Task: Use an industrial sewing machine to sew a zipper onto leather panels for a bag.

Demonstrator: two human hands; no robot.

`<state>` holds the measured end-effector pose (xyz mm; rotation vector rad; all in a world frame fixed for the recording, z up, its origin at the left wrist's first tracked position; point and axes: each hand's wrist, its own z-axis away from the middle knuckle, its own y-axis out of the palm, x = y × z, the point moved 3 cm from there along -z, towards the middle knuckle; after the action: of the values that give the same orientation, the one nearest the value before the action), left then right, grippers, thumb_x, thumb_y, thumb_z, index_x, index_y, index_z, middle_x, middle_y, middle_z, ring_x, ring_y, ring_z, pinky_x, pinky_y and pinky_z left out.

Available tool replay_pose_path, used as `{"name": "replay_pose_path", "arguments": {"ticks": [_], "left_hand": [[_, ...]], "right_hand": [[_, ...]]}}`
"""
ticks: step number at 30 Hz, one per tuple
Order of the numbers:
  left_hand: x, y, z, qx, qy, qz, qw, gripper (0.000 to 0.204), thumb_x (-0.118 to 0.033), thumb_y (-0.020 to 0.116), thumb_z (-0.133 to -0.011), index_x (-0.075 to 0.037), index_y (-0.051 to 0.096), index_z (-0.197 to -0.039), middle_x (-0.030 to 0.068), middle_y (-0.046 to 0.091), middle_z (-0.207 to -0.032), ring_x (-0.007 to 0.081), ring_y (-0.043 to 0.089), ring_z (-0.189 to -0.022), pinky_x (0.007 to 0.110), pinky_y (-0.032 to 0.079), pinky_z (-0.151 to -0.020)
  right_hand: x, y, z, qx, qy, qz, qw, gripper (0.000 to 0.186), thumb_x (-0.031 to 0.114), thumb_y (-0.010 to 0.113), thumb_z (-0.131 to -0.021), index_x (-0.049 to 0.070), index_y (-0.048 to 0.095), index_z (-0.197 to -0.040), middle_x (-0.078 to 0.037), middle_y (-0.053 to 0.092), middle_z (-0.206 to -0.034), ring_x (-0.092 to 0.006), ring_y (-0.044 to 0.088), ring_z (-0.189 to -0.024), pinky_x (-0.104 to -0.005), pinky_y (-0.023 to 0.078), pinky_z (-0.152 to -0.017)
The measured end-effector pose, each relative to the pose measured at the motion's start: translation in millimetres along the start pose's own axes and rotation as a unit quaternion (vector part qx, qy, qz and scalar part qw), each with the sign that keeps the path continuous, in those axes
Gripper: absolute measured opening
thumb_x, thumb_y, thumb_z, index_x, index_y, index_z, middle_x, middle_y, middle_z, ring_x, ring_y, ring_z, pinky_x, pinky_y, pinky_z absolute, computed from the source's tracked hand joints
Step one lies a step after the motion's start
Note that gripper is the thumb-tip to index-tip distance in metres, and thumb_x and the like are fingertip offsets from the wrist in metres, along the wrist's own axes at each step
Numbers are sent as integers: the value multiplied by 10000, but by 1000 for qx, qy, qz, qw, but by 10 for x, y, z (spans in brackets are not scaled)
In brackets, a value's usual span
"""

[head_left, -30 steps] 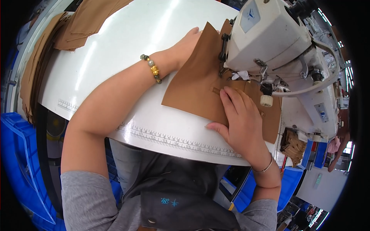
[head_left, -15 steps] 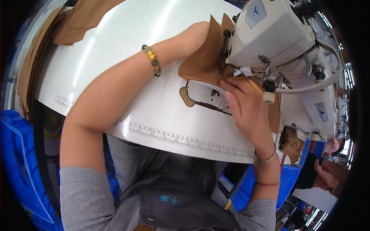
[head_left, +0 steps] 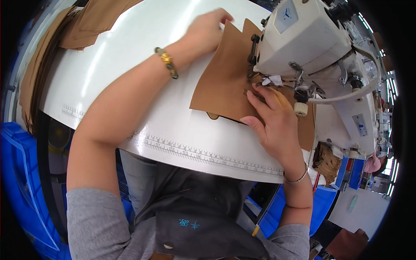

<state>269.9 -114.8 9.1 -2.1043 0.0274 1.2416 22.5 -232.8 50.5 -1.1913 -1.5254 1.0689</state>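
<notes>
A brown fabric or leather piece (head_left: 219, 82) lies under the sewing machine head (head_left: 299, 39), its upper part standing up. Beyond its raised edge is my left hand (head_left: 206, 30), with bent fingers partly hidden by the piece; whether they grip it I cannot tell. My right hand (head_left: 273, 121) rests on the piece just below the needle area, fingers apart and slightly bent, the fingertips beside a small slot in it. A bit of a tan-edged plate opening (head_left: 212, 115) shows under the lower edge.
The white tabletop (head_left: 104, 69) has a printed ruler along its front edge. Stacks of brown pieces (head_left: 95, 19) lie at the back left and left edge. Blue bins (head_left: 19, 182) flank the table. Brown scraps (head_left: 325, 162) sit below the machine, with another person (head_left: 373, 164) partly visible at far right.
The piece's lower flap, folded up half a second ago over an exposed plate, lies down again. My left hand has moved up and left; my right hand's fingers have spread a little.
</notes>
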Motion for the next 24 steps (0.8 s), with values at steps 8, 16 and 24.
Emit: {"name": "replay_pose_path", "arguments": {"ticks": [8, 16, 24], "left_hand": [[-665, -198, 1117, 46, 334, -176, 925, 400, -203, 835, -806, -83, 741, -1176, 67, 724, -1273, 270, 668, -1167, 417, 528, -1008], [-713, 20, 1338, 138, 286, -221, 922, 409, -262, 745, -932, -44, 711, -1276, 96, 672, -1371, 295, 629, -1294, 430, 514, -1084], [-671, 94, 1308, 111, 284, -208, 929, 411, -260, 766, -909, -46, 714, -1257, 97, 677, -1354, 298, 636, -1286, 409, 523, -1069]], "right_hand": [[-50, 105, 56, -14, -41, 14, 999, 593, 407, 775, -890, -1, 689, -1311, -131, 656, -1407, -316, 614, -1319, -403, 569, -976], [-162, 100, 187, 70, -4, 13, 997, 693, 406, 722, -941, 62, 517, -1507, -113, 471, -1605, -341, 494, -1445, -632, 326, -1180], [-296, 156, 269, 121, 13, 7, 993, 774, 435, 662, -985, 135, 358, -1630, -83, 321, -1707, -357, 335, -1553, -708, 162, -1219]]}}
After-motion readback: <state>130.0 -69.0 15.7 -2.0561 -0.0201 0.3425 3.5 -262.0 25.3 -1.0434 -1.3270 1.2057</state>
